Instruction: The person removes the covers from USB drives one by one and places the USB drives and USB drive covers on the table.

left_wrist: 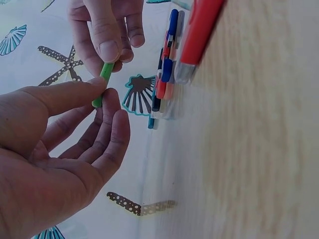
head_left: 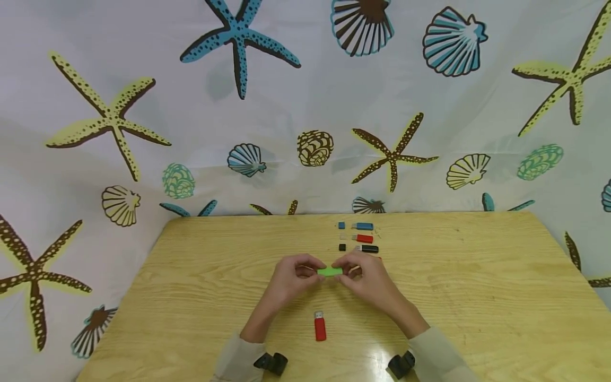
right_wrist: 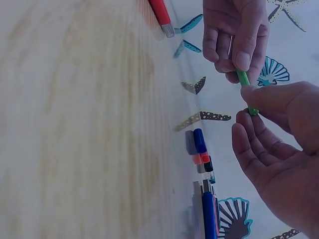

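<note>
A small green stick, looking like a capped USB flash drive (head_left: 330,271), is held level between both hands over the table. My left hand (head_left: 290,277) pinches its left end between thumb and fingers. The other end sits in the pinch of my right hand (head_left: 372,278). In the left wrist view the green drive (left_wrist: 105,73) shows as a narrow bar between the two thumbs. Nearer to me, a red USB flash drive (head_left: 320,327) lies on the wood, its metal plug bared and pointing away from me.
Behind the hands, a blue drive (head_left: 364,226), a red drive (head_left: 365,239) and a black drive (head_left: 369,249) lie in a column. A blue cap (head_left: 341,225) and a black cap (head_left: 342,247) sit left of them. Patterned cloth (head_left: 286,116) hangs behind the table (head_left: 200,297).
</note>
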The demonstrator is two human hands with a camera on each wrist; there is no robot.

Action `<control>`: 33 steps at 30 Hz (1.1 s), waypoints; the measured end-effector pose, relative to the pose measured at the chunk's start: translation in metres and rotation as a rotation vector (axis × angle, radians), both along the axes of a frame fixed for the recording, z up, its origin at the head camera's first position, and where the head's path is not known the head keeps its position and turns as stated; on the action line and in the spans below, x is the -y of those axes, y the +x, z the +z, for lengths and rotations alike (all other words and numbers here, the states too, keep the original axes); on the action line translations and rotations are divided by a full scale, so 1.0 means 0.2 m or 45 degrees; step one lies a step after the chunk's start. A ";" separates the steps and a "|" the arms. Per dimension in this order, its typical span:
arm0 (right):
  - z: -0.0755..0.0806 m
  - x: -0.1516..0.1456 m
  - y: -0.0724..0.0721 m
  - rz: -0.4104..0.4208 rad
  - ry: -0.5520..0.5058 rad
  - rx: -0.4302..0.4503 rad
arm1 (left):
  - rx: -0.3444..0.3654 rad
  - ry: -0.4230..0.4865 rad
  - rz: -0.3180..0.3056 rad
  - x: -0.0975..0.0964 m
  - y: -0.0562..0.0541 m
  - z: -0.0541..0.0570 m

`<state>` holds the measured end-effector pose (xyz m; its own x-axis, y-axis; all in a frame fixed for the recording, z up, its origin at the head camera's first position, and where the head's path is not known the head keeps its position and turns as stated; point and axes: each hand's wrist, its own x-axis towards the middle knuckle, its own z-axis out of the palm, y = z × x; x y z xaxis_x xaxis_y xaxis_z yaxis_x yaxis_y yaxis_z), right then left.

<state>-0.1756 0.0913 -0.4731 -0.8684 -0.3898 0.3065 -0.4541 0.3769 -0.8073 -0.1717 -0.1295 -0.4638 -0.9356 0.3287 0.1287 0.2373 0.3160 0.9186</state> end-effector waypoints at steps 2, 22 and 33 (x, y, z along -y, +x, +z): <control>0.00 -0.01 0.01 0.013 -0.005 -0.005 | 0.002 -0.001 -0.001 -0.01 0.01 0.01; 0.01 -0.13 0.10 0.038 -0.016 -0.061 | -0.025 -0.084 -0.009 -0.09 0.07 0.01; 0.00 -0.18 0.14 0.036 -0.033 -0.079 | -0.006 -0.094 -0.046 -0.12 0.09 0.02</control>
<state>-0.1470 0.1268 -0.4728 -0.8364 -0.4050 0.3693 -0.5134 0.3429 -0.7867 -0.1531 -0.1056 -0.4607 -0.9224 0.3710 0.1074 0.2544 0.3741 0.8918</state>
